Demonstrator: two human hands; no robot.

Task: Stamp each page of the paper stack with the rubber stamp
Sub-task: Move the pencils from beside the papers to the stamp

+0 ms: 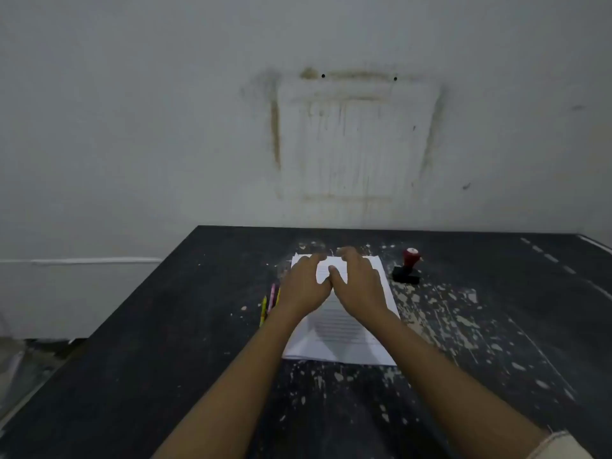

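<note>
Pencils [270, 301], a few in yellow and pink, lie on the dark, paint-flecked tabletop [165, 359] just beside the left edge of the paper stack [334, 326], partly hidden behind the left wrist. The stack of white lined sheets sits near the middle of the tabletop, its long side running away from the person.

The left hand [303, 288] rests palm down on the far half of the top sheet. Its fingers [314, 260] are close together and only slightly bent, reaching toward the far edge and pinching nothing. The two thumbs meet over the middle of the page.

The right hand [359, 288] lies on the same sheet just beside the left one. Its fingers [349, 255] are more strongly bent at the far edge of the stack; the blur does not let me tell whether they catch that edge or merely press on it.

The rubber stamp [408, 266], with a red knob on a black base, stands upright on the tabletop to the right of the stack's far corner, apart from both hands. A pale sleeve [559, 447] shows at the lower right corner. Behind the tabletop rises a stained white wall [132, 127].
</note>
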